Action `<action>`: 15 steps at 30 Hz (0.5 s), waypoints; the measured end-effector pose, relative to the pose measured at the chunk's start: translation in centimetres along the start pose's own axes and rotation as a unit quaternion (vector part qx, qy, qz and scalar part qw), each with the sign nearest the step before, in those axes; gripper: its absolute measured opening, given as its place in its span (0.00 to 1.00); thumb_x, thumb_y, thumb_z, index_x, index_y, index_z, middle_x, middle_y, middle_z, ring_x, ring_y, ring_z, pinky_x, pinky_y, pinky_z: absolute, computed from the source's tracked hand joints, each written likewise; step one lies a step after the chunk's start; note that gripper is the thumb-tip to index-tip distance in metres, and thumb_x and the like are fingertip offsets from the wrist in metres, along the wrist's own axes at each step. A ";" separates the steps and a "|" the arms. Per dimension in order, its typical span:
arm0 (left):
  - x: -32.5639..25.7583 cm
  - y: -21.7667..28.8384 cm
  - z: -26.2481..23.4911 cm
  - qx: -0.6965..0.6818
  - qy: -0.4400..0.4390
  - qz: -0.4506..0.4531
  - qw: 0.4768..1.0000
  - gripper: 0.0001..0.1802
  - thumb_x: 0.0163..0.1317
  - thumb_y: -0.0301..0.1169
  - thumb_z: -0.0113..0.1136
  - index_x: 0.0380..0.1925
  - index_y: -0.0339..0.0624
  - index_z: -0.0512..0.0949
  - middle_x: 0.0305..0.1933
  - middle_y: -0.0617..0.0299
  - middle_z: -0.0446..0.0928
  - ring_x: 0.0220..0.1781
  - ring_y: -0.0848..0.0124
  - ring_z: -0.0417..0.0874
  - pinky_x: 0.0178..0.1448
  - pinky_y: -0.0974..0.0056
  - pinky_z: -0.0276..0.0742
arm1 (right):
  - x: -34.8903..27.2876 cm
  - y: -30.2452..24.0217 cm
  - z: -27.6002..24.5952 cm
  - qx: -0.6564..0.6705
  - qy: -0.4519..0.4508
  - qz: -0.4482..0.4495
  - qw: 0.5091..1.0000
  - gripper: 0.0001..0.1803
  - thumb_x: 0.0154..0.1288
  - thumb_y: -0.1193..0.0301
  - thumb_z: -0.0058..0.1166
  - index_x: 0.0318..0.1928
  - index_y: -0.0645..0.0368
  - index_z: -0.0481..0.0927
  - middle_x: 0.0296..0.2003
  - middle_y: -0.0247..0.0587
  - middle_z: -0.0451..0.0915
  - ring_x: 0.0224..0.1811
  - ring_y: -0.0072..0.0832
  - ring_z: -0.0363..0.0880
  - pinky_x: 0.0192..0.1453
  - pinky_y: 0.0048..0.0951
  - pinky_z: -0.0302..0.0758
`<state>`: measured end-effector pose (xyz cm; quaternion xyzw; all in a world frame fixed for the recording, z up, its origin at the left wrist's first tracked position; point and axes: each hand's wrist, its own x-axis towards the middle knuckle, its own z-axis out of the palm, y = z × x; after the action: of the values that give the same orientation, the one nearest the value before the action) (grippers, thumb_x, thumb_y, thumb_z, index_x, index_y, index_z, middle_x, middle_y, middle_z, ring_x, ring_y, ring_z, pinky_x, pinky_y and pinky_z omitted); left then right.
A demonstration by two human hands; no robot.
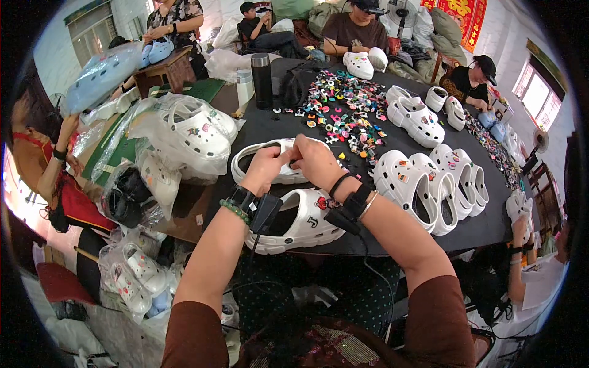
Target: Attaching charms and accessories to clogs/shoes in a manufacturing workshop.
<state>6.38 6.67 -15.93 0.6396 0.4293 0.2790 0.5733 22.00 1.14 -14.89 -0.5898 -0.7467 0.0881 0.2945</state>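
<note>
A white foam clog (pixel 242 167) lies on the black table in front of me, partly hidden by my hands. My left hand (pixel 265 168) is closed on its upper. Against those fingers, my right hand (pixel 316 162) is pinched over the same clog; whatever small thing it may hold is hidden. Nearer to me, below my wrists, rests a second white clog (pixel 294 230) with a red figure charm and a dark letter-shaped charm on it. Beyond my hands spreads a heap of colourful small shoe charms (pixel 346 104).
White clogs with charms (pixel 402 175) stand in rows on the right, with more (pixel 417 119) behind. Bagged clogs (pixel 193 132) lie left. A black tumbler (pixel 261 80) and white bottle (pixel 244 86) stand at the back left. Several people work around the table (pixel 362 236).
</note>
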 end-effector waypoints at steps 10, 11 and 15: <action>-2.1 1.6 0.9 0.016 -0.001 0.033 0.999 0.08 0.63 0.27 0.59 0.38 0.34 0.82 0.37 0.63 0.82 0.39 0.76 0.77 0.48 0.69 0.70 | 0.9 0.1 -0.6 -0.046 0.013 0.004 0.999 0.46 0.43 0.71 0.69 0.65 0.46 0.60 0.51 0.42 0.74 0.55 0.46 0.71 0.52 0.51 0.70; -1.8 1.3 1.1 0.015 -0.002 0.033 0.999 0.08 0.63 0.27 0.59 0.38 0.34 0.82 0.37 0.63 0.82 0.39 0.76 0.77 0.48 0.69 0.70 | 0.8 0.1 -0.8 -0.057 -0.015 0.025 0.998 0.47 0.43 0.70 0.70 0.65 0.45 0.60 0.51 0.41 0.74 0.55 0.46 0.72 0.51 0.51 0.70; -1.5 -0.2 0.9 -0.041 -0.033 0.060 0.997 0.08 0.61 0.24 0.59 0.39 0.33 0.82 0.36 0.63 0.82 0.40 0.75 0.78 0.48 0.69 0.71 | 0.7 -1.4 -1.0 -0.148 -0.010 0.041 0.988 0.48 0.43 0.69 0.70 0.66 0.42 0.59 0.50 0.39 0.74 0.53 0.45 0.72 0.50 0.54 0.70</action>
<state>6.38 4.97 -16.05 0.6492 0.3591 0.3093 0.5949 21.26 1.17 -13.18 -0.6558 -0.7299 -0.0053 0.1928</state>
